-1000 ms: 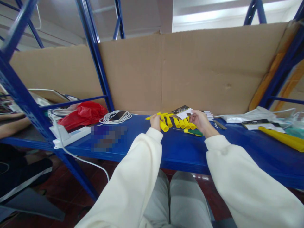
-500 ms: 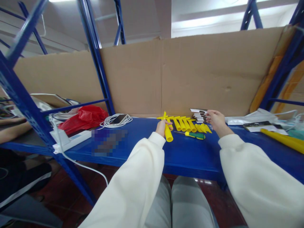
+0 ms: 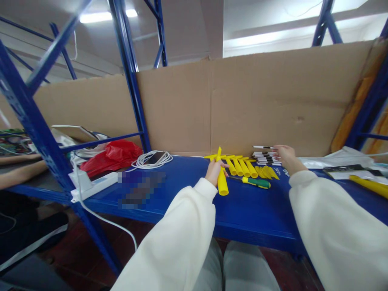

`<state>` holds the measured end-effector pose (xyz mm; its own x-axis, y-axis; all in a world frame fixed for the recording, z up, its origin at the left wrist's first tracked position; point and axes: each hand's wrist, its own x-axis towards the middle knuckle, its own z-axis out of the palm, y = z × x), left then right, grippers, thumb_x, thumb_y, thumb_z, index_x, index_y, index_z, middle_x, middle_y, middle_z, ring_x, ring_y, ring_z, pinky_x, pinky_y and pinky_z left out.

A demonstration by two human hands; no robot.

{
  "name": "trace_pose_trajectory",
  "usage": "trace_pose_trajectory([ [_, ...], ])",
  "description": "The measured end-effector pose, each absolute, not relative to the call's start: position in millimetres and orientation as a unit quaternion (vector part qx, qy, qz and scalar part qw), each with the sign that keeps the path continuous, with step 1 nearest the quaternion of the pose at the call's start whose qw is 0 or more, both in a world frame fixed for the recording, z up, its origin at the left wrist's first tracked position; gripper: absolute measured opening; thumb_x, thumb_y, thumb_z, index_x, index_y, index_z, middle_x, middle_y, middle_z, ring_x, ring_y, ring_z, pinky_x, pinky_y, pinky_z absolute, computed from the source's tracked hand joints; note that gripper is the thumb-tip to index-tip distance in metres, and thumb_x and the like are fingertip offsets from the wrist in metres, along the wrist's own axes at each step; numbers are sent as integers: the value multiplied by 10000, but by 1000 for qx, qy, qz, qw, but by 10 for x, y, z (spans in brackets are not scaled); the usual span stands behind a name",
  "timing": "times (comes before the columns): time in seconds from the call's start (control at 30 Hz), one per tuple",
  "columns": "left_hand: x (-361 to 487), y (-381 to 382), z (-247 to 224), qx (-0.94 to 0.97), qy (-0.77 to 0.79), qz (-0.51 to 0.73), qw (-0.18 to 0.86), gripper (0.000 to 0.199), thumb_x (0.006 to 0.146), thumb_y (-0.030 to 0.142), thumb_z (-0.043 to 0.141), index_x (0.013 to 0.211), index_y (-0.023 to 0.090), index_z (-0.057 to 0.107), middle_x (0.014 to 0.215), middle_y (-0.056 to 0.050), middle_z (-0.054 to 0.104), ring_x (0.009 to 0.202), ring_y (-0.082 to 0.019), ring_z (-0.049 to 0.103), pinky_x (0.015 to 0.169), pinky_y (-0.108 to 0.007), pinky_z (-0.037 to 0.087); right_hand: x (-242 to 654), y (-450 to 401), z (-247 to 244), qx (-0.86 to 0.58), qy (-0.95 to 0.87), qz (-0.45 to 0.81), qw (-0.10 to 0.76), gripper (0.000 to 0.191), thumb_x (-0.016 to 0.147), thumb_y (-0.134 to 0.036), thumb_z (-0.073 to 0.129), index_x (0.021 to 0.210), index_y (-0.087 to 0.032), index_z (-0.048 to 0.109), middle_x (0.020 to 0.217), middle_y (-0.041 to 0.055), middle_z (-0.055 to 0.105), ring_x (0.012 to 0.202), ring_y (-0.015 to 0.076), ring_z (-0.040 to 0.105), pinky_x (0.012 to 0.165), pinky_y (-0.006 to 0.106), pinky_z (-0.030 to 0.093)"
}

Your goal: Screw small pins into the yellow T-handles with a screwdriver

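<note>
My left hand [image 3: 214,171] is closed around a yellow plastic tube [image 3: 223,188] with a narrow upper end, held tilted over the blue bench. My right hand [image 3: 286,155] pinches the end of a slim white-and-black pen-like piece [image 3: 262,147], just above a stack of similar pieces [image 3: 263,154]. Several more yellow tubes [image 3: 242,167] with crosspieces lie in a row to the right of my left hand. Beside them is a group of small flat yellow pieces [image 3: 266,172]. A green-and-yellow screwdriver [image 3: 256,182] lies in front of these.
A cardboard panel [image 3: 182,113] stands along the bench's back. On the left are a coiled white cable [image 3: 142,161], a power strip [image 3: 100,184], a red plastic bag [image 3: 115,155] and a blue rack post [image 3: 133,101]. Another person's arm [image 3: 21,173] rests farther left.
The camera view has shifted, so the bench sits lower and farther right. The top pen-like piece at my right hand has gone from tilted to nearly level. My left hand still holds the yellow tube.
</note>
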<state>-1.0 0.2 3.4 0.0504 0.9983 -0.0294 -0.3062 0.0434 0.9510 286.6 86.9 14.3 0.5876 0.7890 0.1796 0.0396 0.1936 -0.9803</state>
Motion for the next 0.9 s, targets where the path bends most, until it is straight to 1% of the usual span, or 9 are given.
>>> trace_pose_trajectory([
  [0.13,17,-67,72,413,415,550,595,312,712,33,497,1005,123,555,713,-10,672,301,-67,426,377,-226,350,2901,962,160,-588,-334,297,674,183,826,-71,627,731,-200,539,539,-26,550,414,84,457,385,196,389],
  [0.3,37,-105,87,419,414,532,609,290,755,33,487,1023,136,527,739,-16,680,301,-72,443,355,-224,323,2926,996,152,-611,-320,307,656,185,857,-72,579,737,-206,538,579,-14,571,452,94,492,440,214,432],
  [0.37,38,-108,85,420,414,528,612,312,750,37,492,1044,137,523,747,-17,687,304,-72,444,355,-223,325,2922,1006,146,-621,-317,305,648,144,879,-93,565,789,-205,557,614,-10,584,459,88,501,433,198,423],
  [0.43,39,-105,81,420,412,525,615,350,739,39,494,1074,135,515,752,-19,695,307,-74,446,358,-225,332,2911,1013,140,-640,-315,308,630,96,896,-113,553,886,-203,583,633,-11,586,448,84,503,404,182,405],
  [0.47,39,-103,79,420,412,523,616,364,734,40,492,1086,132,512,752,-20,697,307,-76,446,359,-227,333,2904,1015,136,-650,-313,311,619,101,902,-120,549,942,-202,591,633,-13,583,437,84,499,387,177,399],
  [0.6,42,-97,78,423,410,517,621,383,729,37,472,1102,114,513,729,-20,695,299,-80,436,355,-235,324,2878,992,120,-665,-303,314,606,302,901,-111,546,1186,-210,548,634,-26,576,406,90,492,347,177,401],
  [0.67,45,-102,85,423,412,515,621,389,721,37,477,1101,108,520,711,-17,690,294,-81,432,356,-237,322,2868,961,117,-665,-303,306,610,385,888,-116,569,1254,-222,516,654,-18,598,407,90,502,342,175,402],
  [0.8,52,-117,106,422,419,511,620,385,714,37,478,1088,104,539,660,-7,673,291,-91,432,366,-242,325,2822,872,128,-670,-324,254,619,442,834,-150,627,1264,-192,535,704,27,659,395,93,505,328,179,371],
  [0.9,52,-115,110,431,421,512,612,342,719,41,480,1045,103,561,644,-9,668,297,-91,426,376,-242,326,2740,786,136,-669,-366,199,615,455,788,-95,618,1237,-143,560,700,22,650,411,93,512,346,180,361],
])
